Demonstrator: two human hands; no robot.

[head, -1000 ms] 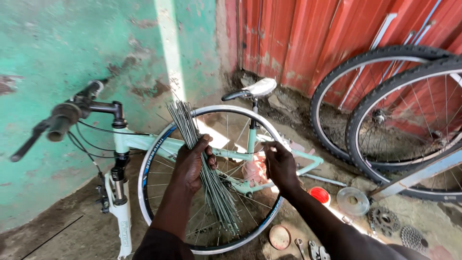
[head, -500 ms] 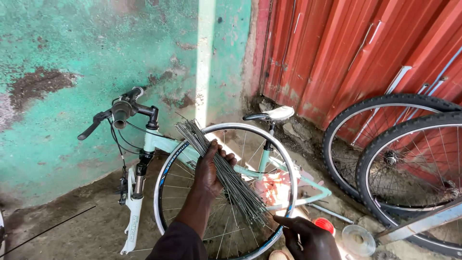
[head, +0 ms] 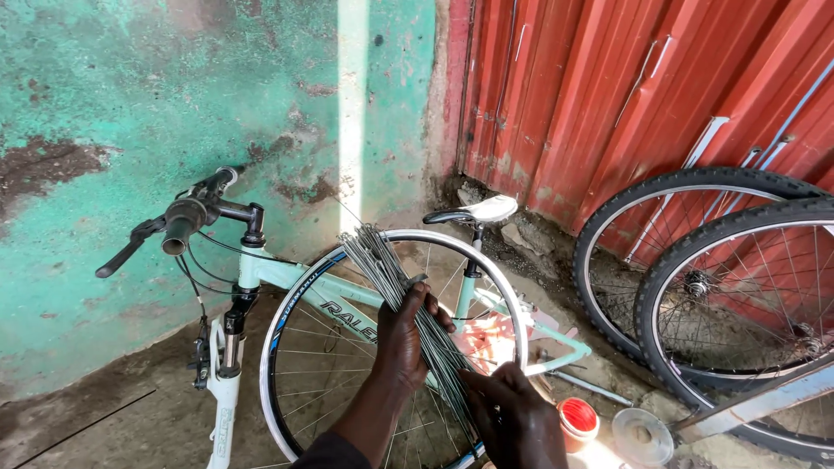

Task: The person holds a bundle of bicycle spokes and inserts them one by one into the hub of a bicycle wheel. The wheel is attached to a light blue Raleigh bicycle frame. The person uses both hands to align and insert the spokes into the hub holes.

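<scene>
My left hand (head: 402,339) is closed around a bundle of thin metal spokes (head: 382,260) that fan upward and run down past the palm. My right hand (head: 512,412) is low in the view, its fingers touching the lower part of the spoke bundle. Both hands are in front of a bare silver wheel rim (head: 278,347) with spokes and no tyre. Behind the rim stands a pale green bicycle frame (head: 287,278) with black handlebars (head: 182,217) and a white saddle (head: 482,211).
A peeling green wall (head: 174,87) is behind the bicycle and a red corrugated metal sheet (head: 625,87) at the right. Two tyred wheels (head: 738,295) lean against it. A small red tub (head: 578,417) and a round metal lid (head: 643,434) lie on the ground.
The view has swung left and up. My right hand came off the rim's right side, dropped low, then rose to the lower end of the spoke bundle. My left hand keeps its grip.
</scene>
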